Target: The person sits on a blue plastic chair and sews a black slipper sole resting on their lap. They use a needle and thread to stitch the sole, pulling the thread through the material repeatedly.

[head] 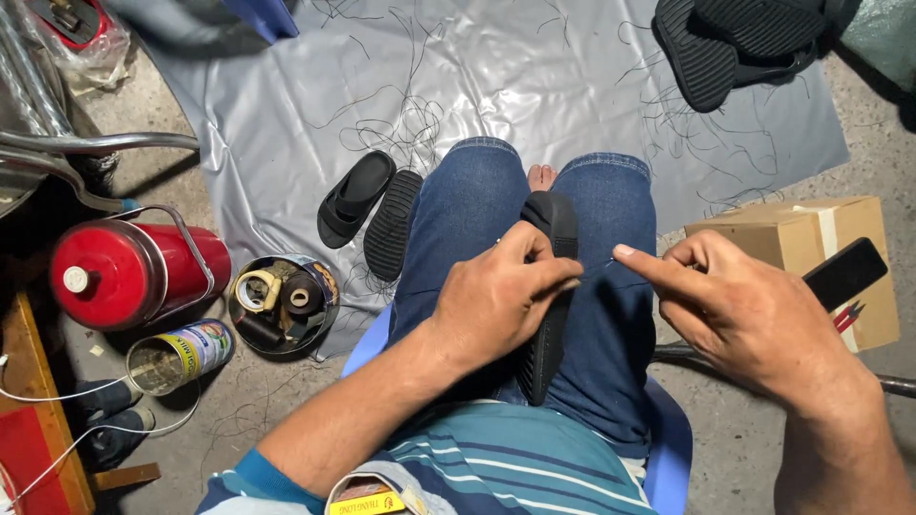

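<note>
A black sandal (550,286) stands on its edge between my knees, its ribbed sole facing right. My left hand (496,298) grips the sandal at the middle, fingers wrapped over the upper edge. My right hand (735,315) is just to the right of it, fingers curled and the index finger pointing at the sandal; a thin thread or needle seems to be pinched there, too fine to be sure. I sit on a blue plastic chair (668,439) in blue jeans.
Two more black sandals (367,205) lie on a grey plastic sheet (286,105) strewn with black threads. A round tin of thread spools (282,303), a red flask (129,272), an open can (176,355) sit left. A cardboard box (811,248) with a dark phone (844,272) stands right. Black soles (735,43) pile at top.
</note>
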